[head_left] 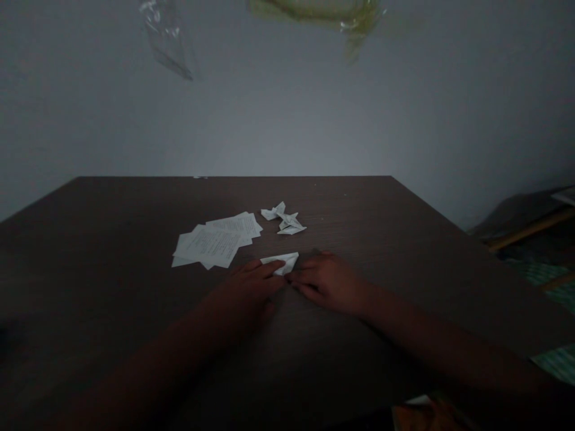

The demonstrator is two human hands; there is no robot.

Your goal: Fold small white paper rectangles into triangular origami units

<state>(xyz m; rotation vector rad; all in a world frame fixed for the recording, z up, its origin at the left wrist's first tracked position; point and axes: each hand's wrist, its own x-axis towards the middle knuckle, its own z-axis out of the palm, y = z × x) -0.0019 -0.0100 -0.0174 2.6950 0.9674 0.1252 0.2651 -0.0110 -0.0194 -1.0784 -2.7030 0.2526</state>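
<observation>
A small folded piece of white paper (282,262) lies on the dark wooden table (112,227) between my hands. My left hand (254,287) rests flat, its fingers stretched onto the paper's left part. My right hand (326,281) presses its fingertips on the paper's right edge, fingers close together and laid low. Both hands pin the paper against the table. The light is dim and the finger details are faint.
A loose pile of printed paper slips (215,242) lies just behind my left hand. Several small folded paper pieces (284,219) sit behind the held paper. A clear plastic bag (168,39) hangs on the wall. A bed or mat (545,269) shows at right.
</observation>
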